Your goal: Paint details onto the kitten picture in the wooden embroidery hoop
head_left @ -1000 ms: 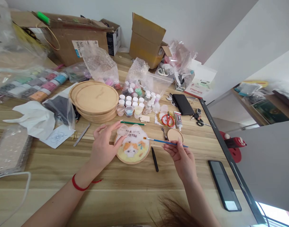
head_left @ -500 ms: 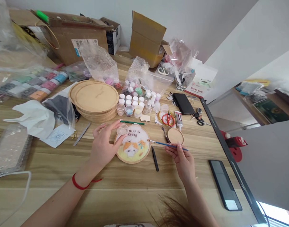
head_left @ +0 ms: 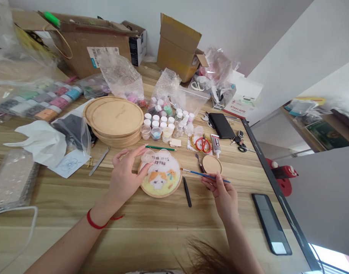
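Round kitten picture in a pale wooden rim (head_left: 160,180), one only, lies flat on the wood-grain bench (head_left: 151,228) between the person's two hands. The step in hand seems to be brushwork on that picture. On its left, the left hand (head_left: 127,177) pinches one small clear plastic cup (head_left: 148,156) over the upper edge, with a clear round piece beside it that may be its lid. On its right, the right hand (head_left: 223,196) grips one slim blue-handled paintbrush (head_left: 197,173), bristles toward the right rim; whether they touch it cannot be told. The next move probably calls for a steady cup and a light, controlled brush tip.

Counted from the left: one crumpled white tissue (head_left: 43,142), one sheet with a blue flower drawing (head_left: 70,165), one flat grey metal strip (head_left: 98,162), and one stack of round wooden plates (head_left: 114,114), its layers too merged to number. Three open clear cups (head_left: 156,133) stand in a row before a crowd of white-lidded jars (head_left: 163,125), roughly eight in the front group. Then come one green pencil (head_left: 161,148), one pair of black tweezers (head_left: 187,192), one red-handled pair of scissors (head_left: 203,144), one small round wooden disc (head_left: 212,164), one glue tube (head_left: 216,145) and one black phone (head_left: 271,224).
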Tool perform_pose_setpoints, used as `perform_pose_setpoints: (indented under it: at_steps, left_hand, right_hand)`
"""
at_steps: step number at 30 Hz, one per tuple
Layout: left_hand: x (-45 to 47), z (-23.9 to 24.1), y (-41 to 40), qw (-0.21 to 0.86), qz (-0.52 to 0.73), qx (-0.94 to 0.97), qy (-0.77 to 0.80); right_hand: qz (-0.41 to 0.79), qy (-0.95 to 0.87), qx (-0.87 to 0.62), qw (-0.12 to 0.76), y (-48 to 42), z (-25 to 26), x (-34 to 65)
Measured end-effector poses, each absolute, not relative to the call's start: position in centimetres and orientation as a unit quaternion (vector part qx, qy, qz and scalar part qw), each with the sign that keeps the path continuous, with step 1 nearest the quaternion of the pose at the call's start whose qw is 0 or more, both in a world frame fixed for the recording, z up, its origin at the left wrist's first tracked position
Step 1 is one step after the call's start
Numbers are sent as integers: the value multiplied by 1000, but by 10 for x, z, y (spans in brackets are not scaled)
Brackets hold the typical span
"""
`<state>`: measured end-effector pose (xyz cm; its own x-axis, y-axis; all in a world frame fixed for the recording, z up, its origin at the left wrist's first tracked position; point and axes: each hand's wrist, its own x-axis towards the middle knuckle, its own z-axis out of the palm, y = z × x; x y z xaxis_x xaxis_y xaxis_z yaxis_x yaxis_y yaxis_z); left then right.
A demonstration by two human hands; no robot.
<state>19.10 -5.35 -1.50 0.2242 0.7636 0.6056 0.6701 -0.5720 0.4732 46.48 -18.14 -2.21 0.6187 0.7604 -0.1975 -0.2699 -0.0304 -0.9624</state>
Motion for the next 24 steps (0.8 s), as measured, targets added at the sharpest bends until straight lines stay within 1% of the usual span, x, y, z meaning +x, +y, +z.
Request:
perform_pose_setpoints:
  at_steps: [9, 24]
  left_hand:
    - [191, -16, -53, 39, 426, 784, 450]
    - [191, -16, -54, 62, 420, 783, 453]
  right_hand:
    - [379, -214, -611, 661, -183, -21, 466]
    - [374, -221, -614, 659, -189, -19, 462]
